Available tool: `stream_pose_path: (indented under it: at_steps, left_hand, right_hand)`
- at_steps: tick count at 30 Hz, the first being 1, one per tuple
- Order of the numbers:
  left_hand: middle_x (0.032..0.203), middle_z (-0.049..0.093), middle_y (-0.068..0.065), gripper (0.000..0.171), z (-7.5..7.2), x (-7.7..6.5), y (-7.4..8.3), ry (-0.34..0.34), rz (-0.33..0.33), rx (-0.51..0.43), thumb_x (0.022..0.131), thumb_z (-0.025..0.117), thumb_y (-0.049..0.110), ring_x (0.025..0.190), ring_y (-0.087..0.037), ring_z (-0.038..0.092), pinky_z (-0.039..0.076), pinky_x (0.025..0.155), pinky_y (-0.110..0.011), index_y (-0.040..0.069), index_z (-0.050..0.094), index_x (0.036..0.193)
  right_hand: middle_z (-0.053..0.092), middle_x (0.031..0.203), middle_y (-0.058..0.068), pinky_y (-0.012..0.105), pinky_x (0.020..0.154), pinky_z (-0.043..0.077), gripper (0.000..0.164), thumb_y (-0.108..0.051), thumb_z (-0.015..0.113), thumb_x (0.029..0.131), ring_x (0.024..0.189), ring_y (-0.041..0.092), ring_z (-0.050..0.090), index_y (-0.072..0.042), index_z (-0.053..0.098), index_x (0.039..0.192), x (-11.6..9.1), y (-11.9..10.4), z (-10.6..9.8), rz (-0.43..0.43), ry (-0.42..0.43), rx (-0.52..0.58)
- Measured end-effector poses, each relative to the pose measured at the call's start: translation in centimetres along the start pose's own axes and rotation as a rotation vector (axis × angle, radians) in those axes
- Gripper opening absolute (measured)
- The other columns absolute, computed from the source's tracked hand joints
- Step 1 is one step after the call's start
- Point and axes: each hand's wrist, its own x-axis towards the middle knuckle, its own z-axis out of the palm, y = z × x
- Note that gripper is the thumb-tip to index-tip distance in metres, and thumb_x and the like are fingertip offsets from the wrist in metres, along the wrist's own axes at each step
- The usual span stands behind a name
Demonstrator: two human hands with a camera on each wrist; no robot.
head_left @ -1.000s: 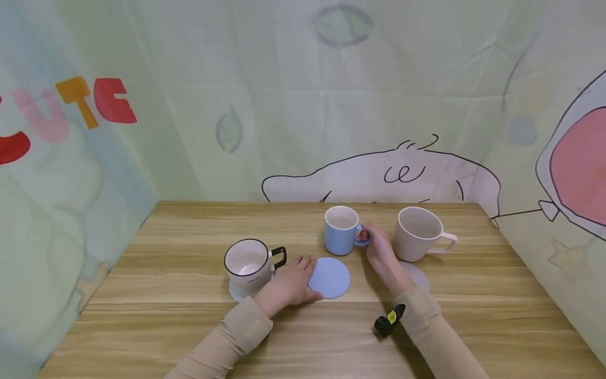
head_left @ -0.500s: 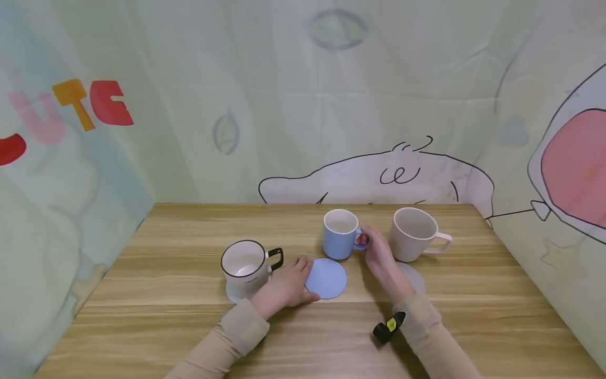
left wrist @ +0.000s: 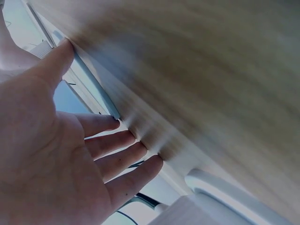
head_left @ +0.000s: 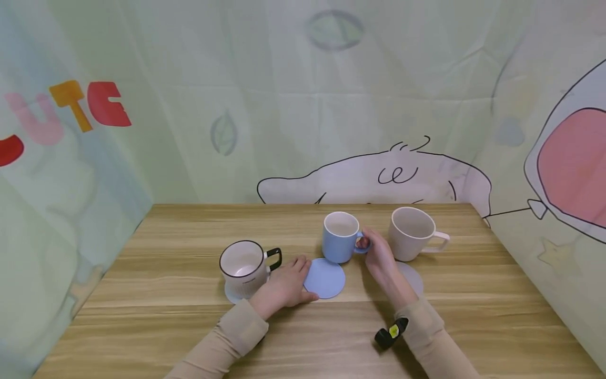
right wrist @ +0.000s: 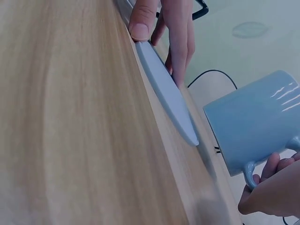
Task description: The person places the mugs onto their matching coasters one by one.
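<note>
My right hand (head_left: 379,258) grips the handle of a light blue mug (head_left: 337,245). The mug is upright at the far edge of a round blue coaster (head_left: 326,280); in the right wrist view a narrow gap shows between the mug's base (right wrist: 218,140) and the table. My left hand (head_left: 286,284) lies beside the coaster, fingers extended. Its thumb (left wrist: 61,54) and index finger touch the coaster's rim, and the other fingertips rest on the table. Close to the left hand, a white mug (head_left: 246,276) with a black rim and handle stands on a pale coaster (head_left: 231,295).
A larger beige mug (head_left: 409,239) stands right of my right hand, behind a greyish-lilac coaster (head_left: 413,278) partly hidden by my wrist. A black wrist device (head_left: 388,336) hangs beneath the right sleeve. Printed cloth (head_left: 284,121) rises behind the wooden table (head_left: 189,226).
The blue mug has come slightly nearer in my right hand and now overlaps the coaster's far edge in the head view. The left hand stays at the coaster.
</note>
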Motion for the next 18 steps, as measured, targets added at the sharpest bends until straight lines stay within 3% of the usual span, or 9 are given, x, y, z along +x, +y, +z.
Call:
stream_pose_path:
  at_steps: [18]
  left_hand:
    - [0.155,0.032,-0.016,0.086,0.0,-0.1,0.1,0.008,0.0,-0.004,0.086,0.061,0.057,0.144,-0.031,0.031,0.033,0.116,-0.044,0.004,0.034,0.148]
  right_hand:
    - [0.04,0.058,-0.005,0.022,0.077,0.033,0.044,-0.006,0.037,0.1,0.063,0.011,0.043,-0.013,0.045,0.057,-1.4,0.3,-0.1,0.013,-0.022,0.02]
